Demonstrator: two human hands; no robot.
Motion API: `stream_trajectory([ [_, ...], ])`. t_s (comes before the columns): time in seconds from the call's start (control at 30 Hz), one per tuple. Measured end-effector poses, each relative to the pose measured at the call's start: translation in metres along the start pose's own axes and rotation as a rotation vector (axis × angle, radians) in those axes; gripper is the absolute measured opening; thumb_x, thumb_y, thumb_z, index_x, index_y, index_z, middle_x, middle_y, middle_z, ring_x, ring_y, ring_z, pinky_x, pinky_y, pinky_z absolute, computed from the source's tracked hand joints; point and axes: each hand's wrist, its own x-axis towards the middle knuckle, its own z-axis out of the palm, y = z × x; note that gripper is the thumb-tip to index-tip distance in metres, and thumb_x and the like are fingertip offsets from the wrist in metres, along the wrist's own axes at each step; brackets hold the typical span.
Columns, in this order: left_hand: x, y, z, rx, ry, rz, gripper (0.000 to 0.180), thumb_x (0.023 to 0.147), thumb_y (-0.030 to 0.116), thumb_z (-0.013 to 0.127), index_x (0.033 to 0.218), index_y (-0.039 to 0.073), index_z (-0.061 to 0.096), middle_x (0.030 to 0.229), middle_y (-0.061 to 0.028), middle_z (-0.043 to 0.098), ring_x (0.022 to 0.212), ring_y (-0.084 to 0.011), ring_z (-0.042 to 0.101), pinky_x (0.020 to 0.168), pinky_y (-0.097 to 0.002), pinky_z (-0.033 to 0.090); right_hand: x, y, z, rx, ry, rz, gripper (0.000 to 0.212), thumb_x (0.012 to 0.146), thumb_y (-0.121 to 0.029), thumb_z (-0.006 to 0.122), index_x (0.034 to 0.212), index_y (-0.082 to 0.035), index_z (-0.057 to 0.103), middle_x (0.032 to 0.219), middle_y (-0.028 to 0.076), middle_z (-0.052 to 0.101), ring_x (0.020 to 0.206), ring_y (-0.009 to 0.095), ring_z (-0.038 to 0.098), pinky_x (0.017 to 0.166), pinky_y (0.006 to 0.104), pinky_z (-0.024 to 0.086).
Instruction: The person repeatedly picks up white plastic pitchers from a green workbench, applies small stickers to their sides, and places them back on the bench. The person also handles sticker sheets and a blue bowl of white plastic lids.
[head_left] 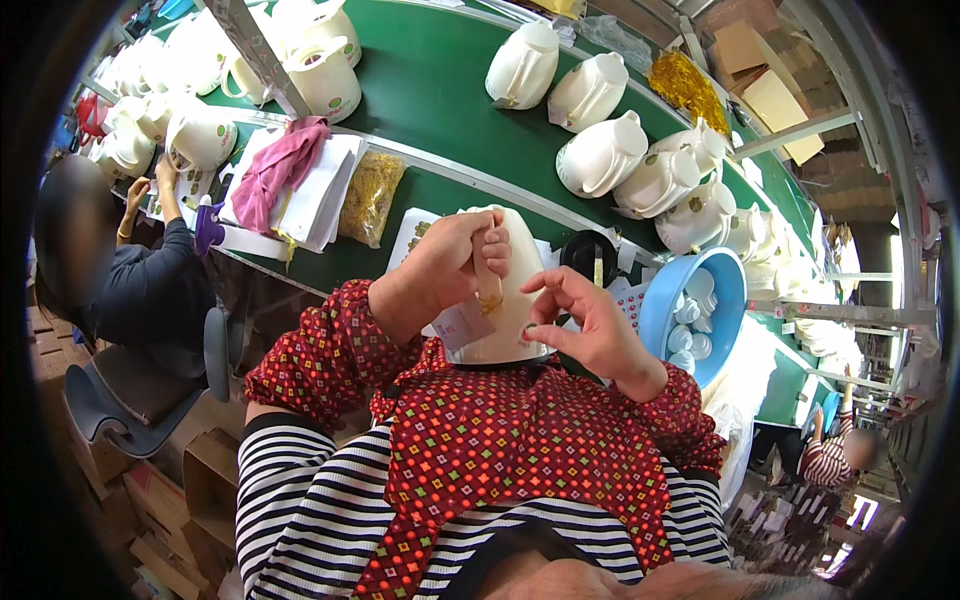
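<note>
My left hand (pixel 455 262) is closed round the handle of a white jug (pixel 524 262), which I hold tilted close against my apron. From the handle hangs a pale card tag (pixel 464 326) on a gold-coloured tie (pixel 490 302). Close to the jug's lower right side is my right hand (pixel 595 328), its thumb and fingers curled together. A tiny roundish piece shows at the fingertips, too small to name. Just beyond this hand lies a sheet of small red round stickers (pixel 629 301), partly covered by a blue basin (pixel 734 300).
White lids (pixel 688 312) fill the basin. Several finished-looking white jugs (pixel 602 155) stand on the green conveyor (pixel 430 95). A bag of gold ties (pixel 371 198), papers under a pink cloth (pixel 280 172) and a black round object (pixel 588 258) lie nearby. A co-worker (pixel 150 260) sits at left.
</note>
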Motion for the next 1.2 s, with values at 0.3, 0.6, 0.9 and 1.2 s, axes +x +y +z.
stream_trajectory([
  [0.3, 0.006, -0.002, 0.009, 0.015, 0.056, -0.003, 0.016, 0.110, 0.014, 0.042, 0.095, 0.010, 0.043, 0.076, 0.0056, 0.037, 0.061, -0.0069, 0.035, 0.053, -0.0236, 0.034, 0.014, -0.010, 0.014, -0.280, -0.058, -0.012, 0.053, 0.089, 0.000, 0.071, 0.134, -0.005, 0.044, 0.089, 0.018, 0.071, 0.084, 0.035, 0.071, 0.077, 0.0410, 0.053],
  [0.6, 0.005, 0.002, 0.009, -0.001, 0.080, -0.020, 0.016, 0.110, 0.015, 0.044, 0.095, 0.009, 0.046, 0.074, 0.0056, 0.038, 0.062, -0.0074, 0.035, 0.054, -0.0237, 0.034, 0.028, -0.010, 0.014, -0.380, -0.172, -0.074, 0.050, 0.087, 0.000, 0.074, 0.128, -0.005, 0.045, 0.092, 0.014, 0.070, 0.089, 0.031, 0.070, 0.080, 0.0412, 0.051],
  [0.9, 0.007, 0.005, -0.001, -0.066, 0.049, -0.034, 0.006, 0.104, 0.009, 0.045, 0.099, 0.008, 0.048, 0.077, 0.0021, 0.043, 0.063, -0.0098, 0.039, 0.056, -0.0272, 0.037, 0.033, -0.001, 0.023, -0.509, -0.115, -0.181, 0.047, 0.085, 0.002, 0.073, 0.123, -0.006, 0.047, 0.087, 0.015, 0.069, 0.086, 0.036, 0.068, 0.079, 0.0448, 0.050],
  [1.2, 0.003, 0.000, 0.009, 0.013, 0.051, 0.036, 0.015, 0.109, 0.014, 0.044, 0.096, 0.009, 0.045, 0.074, 0.0046, 0.039, 0.063, -0.0080, 0.037, 0.055, -0.0246, 0.035, 0.026, 0.004, 0.031, -0.647, 0.089, -0.157, 0.061, 0.079, -0.011, 0.085, 0.128, -0.006, 0.047, 0.105, 0.016, 0.060, 0.099, 0.036, 0.062, 0.085, 0.0463, 0.049],
])
